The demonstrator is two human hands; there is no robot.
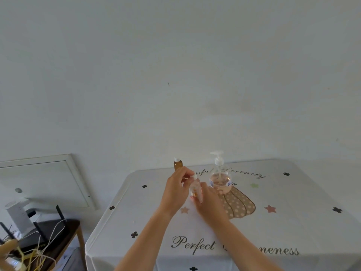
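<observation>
So we're early on, we'd say: our right hand (209, 204) grips the small bottle (194, 190) just left of the pump bottle (220, 180), and our left hand (175, 190) pinches its cap (194, 175). We can't tell if it's loose yet. The amber bottle (178, 164), further left of the pump bottle, looks untouched.
</observation>
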